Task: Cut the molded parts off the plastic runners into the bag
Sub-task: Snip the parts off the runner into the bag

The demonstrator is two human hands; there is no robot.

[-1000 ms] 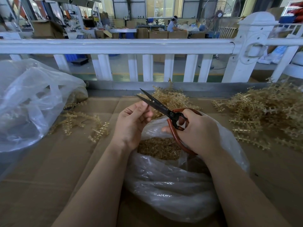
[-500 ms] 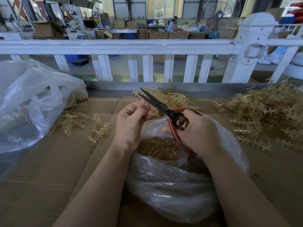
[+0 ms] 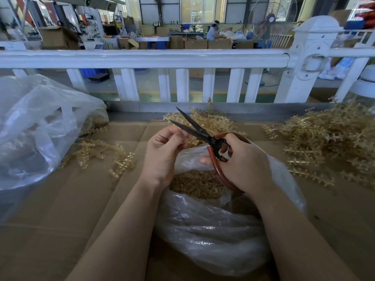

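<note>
My right hand [image 3: 242, 163] grips the red handles of black-bladed scissors [image 3: 194, 127], whose blades stand apart and point up and left. My left hand [image 3: 162, 151] has its fingers curled and pinched together right at the blades; what it pinches is too small to make out. Both hands hover over a clear plastic bag [image 3: 213, 230] whose mouth shows a heap of small tan cut parts [image 3: 194, 185]. Tan runners with parts lie in a pile [image 3: 211, 120] behind the hands.
A large heap of tan runners [image 3: 328, 142] fills the right side of the cardboard-covered table [image 3: 60, 220]. A few loose runners [image 3: 101, 153] lie at the left, beside a big crumpled clear bag [image 3: 34, 128]. A white railing [image 3: 142, 57] runs along the far edge.
The scissor blades have opened wider. My left hand has risen slightly toward the blades. The bag and piles stay put.
</note>
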